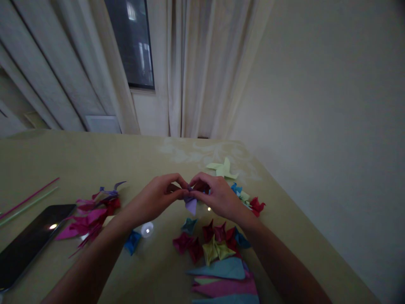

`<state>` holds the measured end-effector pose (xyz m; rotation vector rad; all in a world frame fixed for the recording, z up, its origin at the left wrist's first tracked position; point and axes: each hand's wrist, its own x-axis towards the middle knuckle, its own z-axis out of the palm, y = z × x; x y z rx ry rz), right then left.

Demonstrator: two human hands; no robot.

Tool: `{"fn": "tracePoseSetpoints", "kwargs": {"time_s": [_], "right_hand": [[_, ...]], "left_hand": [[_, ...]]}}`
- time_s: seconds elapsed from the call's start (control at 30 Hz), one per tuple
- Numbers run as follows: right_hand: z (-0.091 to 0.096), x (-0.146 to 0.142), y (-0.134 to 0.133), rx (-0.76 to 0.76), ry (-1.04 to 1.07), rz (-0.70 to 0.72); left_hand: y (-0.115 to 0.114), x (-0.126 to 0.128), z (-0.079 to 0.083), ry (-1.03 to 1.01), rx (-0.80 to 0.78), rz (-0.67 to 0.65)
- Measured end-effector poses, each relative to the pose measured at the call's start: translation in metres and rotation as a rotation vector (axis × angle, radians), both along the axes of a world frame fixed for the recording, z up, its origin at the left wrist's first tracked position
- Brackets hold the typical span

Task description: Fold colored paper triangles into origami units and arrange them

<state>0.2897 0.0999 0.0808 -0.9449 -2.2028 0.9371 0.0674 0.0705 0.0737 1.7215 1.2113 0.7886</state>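
Observation:
Between my two hands, above the middle of the table, is a small folded piece of purple paper [190, 205]. My left hand [167, 188] pinches its left side with thumb and fingertips. From the right, my right hand [213, 192] grips the same paper, and the fingertips of both hands nearly meet. Its upper part is hidden by my fingers, while a pale purple point hangs below them. Just under my hands lie folded paper flowers: a teal one [189, 226], dark red ones [195, 250] and a yellow one [214, 250].
Blue and pink folded paper strips [221, 269] lie near the front. At left are a black phone [31, 240], pink origami pieces [91, 221] and two thin sticks [30, 197]. A pale green paper pinwheel shape [224, 169] lies behind my right hand. A wall [332, 126] borders the table's right side.

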Motion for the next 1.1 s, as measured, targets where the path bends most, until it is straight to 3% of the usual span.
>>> {"fn": "tracePoseSetpoints", "kwargs": {"time_s": [0.47,0.7,0.83,0.93,1.1], "right_hand": [[0.009,0.007,0.002,0.059,-0.020,-0.006],[0.010,0.010,0.004,0.185,-0.054,-0.041],[0.009,0.016,0.008,0.096,-0.157,-0.009],[0.007,0.021,0.010,0.045,-0.287,0.054],[-0.005,0.021,0.012,0.041,-0.525,0.149]], "left_hand": [[-0.003,-0.004,0.004,0.029,0.006,-0.038],[0.002,-0.012,0.004,0.320,0.154,-0.014],[0.011,-0.054,-0.011,0.789,0.148,0.176],[0.012,-0.102,-0.028,1.154,0.014,0.346],[0.016,-0.158,-0.055,1.091,-0.108,0.349]]}}
